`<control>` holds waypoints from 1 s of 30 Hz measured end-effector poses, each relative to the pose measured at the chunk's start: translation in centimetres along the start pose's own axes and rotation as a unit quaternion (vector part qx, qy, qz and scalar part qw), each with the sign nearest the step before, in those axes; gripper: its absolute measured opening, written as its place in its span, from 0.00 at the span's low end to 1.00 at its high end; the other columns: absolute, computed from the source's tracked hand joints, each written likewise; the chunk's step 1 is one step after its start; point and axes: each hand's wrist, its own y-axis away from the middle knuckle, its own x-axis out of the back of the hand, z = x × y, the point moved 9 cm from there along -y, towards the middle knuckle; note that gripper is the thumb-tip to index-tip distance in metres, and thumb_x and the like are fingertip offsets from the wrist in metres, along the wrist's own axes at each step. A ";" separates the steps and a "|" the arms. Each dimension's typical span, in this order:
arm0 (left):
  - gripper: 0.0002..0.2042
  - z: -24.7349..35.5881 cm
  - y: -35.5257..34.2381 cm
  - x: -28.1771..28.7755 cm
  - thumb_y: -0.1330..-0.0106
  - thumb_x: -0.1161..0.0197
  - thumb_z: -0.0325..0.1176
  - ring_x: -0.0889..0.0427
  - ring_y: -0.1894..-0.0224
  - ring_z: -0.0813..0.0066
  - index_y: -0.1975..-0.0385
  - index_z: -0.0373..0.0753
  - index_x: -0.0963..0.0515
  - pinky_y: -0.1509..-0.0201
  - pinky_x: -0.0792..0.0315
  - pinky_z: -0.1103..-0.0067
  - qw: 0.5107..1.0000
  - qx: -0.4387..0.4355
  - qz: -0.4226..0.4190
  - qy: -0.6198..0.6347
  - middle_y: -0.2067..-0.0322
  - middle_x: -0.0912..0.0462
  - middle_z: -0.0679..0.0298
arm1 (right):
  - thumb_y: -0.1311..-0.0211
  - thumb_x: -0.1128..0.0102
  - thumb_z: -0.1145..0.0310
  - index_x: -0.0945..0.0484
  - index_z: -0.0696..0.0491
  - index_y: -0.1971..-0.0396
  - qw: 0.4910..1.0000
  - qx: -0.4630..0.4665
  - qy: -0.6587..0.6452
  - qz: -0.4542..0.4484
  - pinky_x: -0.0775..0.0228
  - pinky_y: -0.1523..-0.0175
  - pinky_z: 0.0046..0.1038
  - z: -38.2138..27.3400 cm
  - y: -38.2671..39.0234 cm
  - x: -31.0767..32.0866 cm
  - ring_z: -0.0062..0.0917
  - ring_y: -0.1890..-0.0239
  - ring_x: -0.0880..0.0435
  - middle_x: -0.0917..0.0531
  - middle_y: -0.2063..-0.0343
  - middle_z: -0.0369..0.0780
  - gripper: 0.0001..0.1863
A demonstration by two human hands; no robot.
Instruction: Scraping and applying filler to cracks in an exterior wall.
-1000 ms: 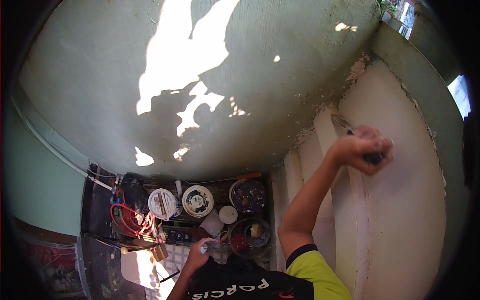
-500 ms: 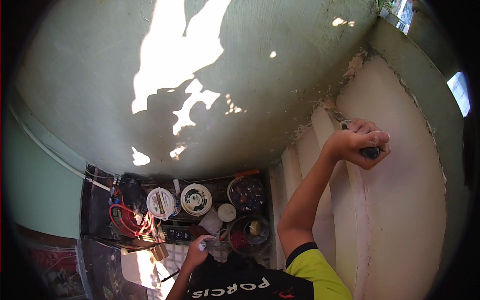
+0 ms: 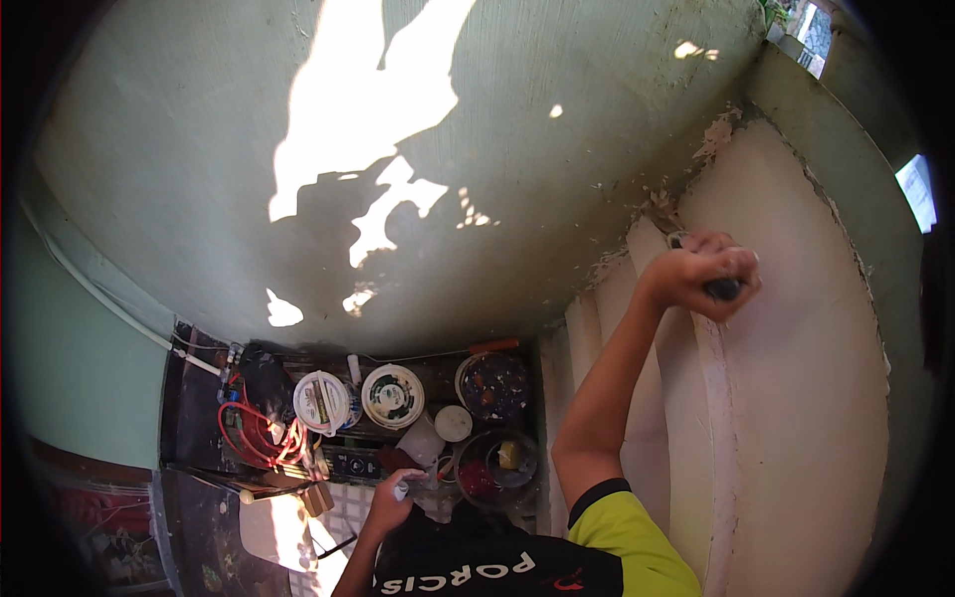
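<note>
My right hand is raised at the right, closed around the dark handle of a scraper. The tool's narrow front end points up and left, to the corner where the green wall meets the cream moulding. Its tip is hard to make out against the rough, chipped edge there. Low in the view, my left hand is near my body, with its fingers curled around a small pale thing whose kind I cannot make out.
Below the wall stand white paint buckets, a dark speckled tub and a clear basin holding a yellow block. Red hose lies coiled at the left. Cream panels with flaking edges rise on the right.
My right hand has shifted a little left with the scraper, closer to the wall corner. My left hand stays almost where it was. The whole view has tilted slightly.
</note>
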 end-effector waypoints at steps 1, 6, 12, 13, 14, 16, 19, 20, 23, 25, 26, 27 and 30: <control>0.26 -0.1 0.1 0.2 0.57 0.52 0.10 0.19 0.47 0.67 0.55 0.32 0.24 0.39 0.31 0.75 1.000 0.001 0.005 -0.001 0.55 0.17 0.56 | 0.30 0.52 0.68 0.42 0.53 0.79 1.000 -0.013 0.017 0.018 0.47 0.91 0.18 -1.4 -1.0 0.5 0.16 0.92 0.38 0.36 0.91 0.35 0.17; 0.26 -0.9 0.0 0.1 0.57 0.51 0.10 0.20 0.47 0.68 0.54 0.32 0.24 0.39 0.32 0.76 1.000 0.002 0.012 0.013 0.55 0.17 0.56 | 0.29 0.52 0.67 0.41 0.53 0.79 0.998 0.005 0.036 0.046 0.48 0.91 0.18 -1.7 -2.2 1.7 0.16 0.91 0.42 0.35 0.90 0.35 0.17; 0.25 -1.1 -0.4 -0.1 0.57 0.52 0.10 0.20 0.48 0.68 0.54 0.32 0.24 0.40 0.31 0.76 0.999 -0.022 -0.002 0.030 0.55 0.17 0.56 | 0.30 0.50 0.65 0.41 0.51 0.74 0.994 0.001 -0.065 0.088 0.50 0.89 0.18 -5.3 -5.3 4.6 0.16 0.91 0.43 0.39 0.89 0.33 0.14; 0.25 -0.7 -0.4 -0.1 0.57 0.52 0.10 0.20 0.48 0.68 0.54 0.32 0.24 0.40 0.31 0.76 0.999 -0.022 -0.008 0.028 0.55 0.17 0.56 | 0.29 0.51 0.64 0.41 0.50 0.74 0.994 -0.025 -0.056 0.095 0.53 0.89 0.18 -7.0 -6.7 5.7 0.15 0.90 0.45 0.43 0.89 0.31 0.14; 0.26 0.1 -0.7 -0.2 0.57 0.52 0.10 0.20 0.48 0.68 0.54 0.32 0.24 0.41 0.30 0.76 0.999 -0.032 -0.013 0.021 0.55 0.17 0.57 | 0.29 0.51 0.63 0.41 0.50 0.75 0.993 -0.001 -0.026 0.111 0.53 0.89 0.18 -8.5 -7.6 7.4 0.15 0.90 0.45 0.44 0.88 0.30 0.15; 0.26 0.9 -1.4 -0.5 0.57 0.52 0.10 0.20 0.48 0.69 0.54 0.32 0.24 0.41 0.30 0.76 0.998 -0.048 -0.029 0.012 0.55 0.17 0.57 | 0.29 0.51 0.64 0.41 0.50 0.76 0.995 -0.007 -0.015 0.100 0.52 0.88 0.18 -9.0 -7.9 9.1 0.15 0.90 0.44 0.42 0.89 0.31 0.15; 0.26 1.2 -1.4 -0.6 0.57 0.52 0.10 0.19 0.49 0.69 0.54 0.31 0.24 0.43 0.29 0.76 0.997 -0.051 -0.052 0.004 0.55 0.17 0.56 | 0.28 0.53 0.66 0.43 0.52 0.76 0.996 0.001 0.089 0.016 0.50 0.88 0.19 -3.9 -4.2 8.1 0.16 0.91 0.42 0.36 0.89 0.33 0.16; 0.26 1.5 -1.3 -0.8 0.57 0.52 0.10 0.19 0.49 0.68 0.55 0.31 0.24 0.43 0.29 0.77 0.997 -0.043 -0.058 -0.002 0.55 0.17 0.56 | 0.28 0.53 0.66 0.43 0.52 0.76 0.995 0.006 0.094 0.018 0.50 0.88 0.19 -4.9 -4.9 8.1 0.16 0.91 0.42 0.36 0.89 0.33 0.16; 0.26 1.5 -1.2 -0.2 0.57 0.52 0.09 0.19 0.49 0.68 0.55 0.31 0.24 0.44 0.29 0.77 0.998 -0.042 -0.056 -0.003 0.55 0.17 0.56 | 0.29 0.50 0.65 0.42 0.53 0.76 0.996 -0.014 -0.041 0.080 0.50 0.88 0.18 -8.8 -7.1 7.9 0.16 0.89 0.43 0.39 0.89 0.34 0.16; 0.26 1.2 -0.9 0.0 0.57 0.52 0.09 0.19 0.49 0.67 0.54 0.31 0.25 0.42 0.29 0.76 0.997 -0.056 -0.056 -0.003 0.55 0.17 0.55 | 0.30 0.50 0.66 0.42 0.54 0.76 0.998 -0.018 -0.011 0.058 0.49 0.88 0.18 -8.7 -7.3 8.3 0.16 0.90 0.42 0.38 0.90 0.34 0.16; 0.26 0.9 -1.0 0.2 0.57 0.52 0.09 0.19 0.49 0.67 0.54 0.31 0.25 0.42 0.29 0.76 0.997 -0.058 -0.057 -0.006 0.55 0.17 0.55 | 0.29 0.51 0.67 0.43 0.54 0.77 0.999 -0.001 0.028 0.041 0.50 0.88 0.18 -7.1 -6.1 7.8 0.17 0.91 0.41 0.38 0.91 0.34 0.16; 0.26 1.0 -0.8 0.2 0.57 0.52 0.09 0.19 0.48 0.67 0.54 0.31 0.25 0.42 0.30 0.76 0.996 -0.064 -0.065 -0.020 0.55 0.17 0.55 | 0.30 0.51 0.68 0.43 0.54 0.78 0.997 0.020 0.071 0.018 0.49 0.87 0.18 -5.6 -4.8 7.2 0.17 0.91 0.40 0.37 0.91 0.34 0.16; 0.27 1.0 -0.3 0.2 0.58 0.52 0.09 0.20 0.47 0.67 0.53 0.31 0.26 0.40 0.31 0.75 0.995 -0.067 -0.074 -0.015 0.54 0.18 0.55 | 0.31 0.50 0.70 0.43 0.53 0.80 0.996 -0.017 0.091 -0.008 0.45 0.86 0.19 -4.5 -4.5 5.6 0.17 0.91 0.40 0.36 0.91 0.34 0.17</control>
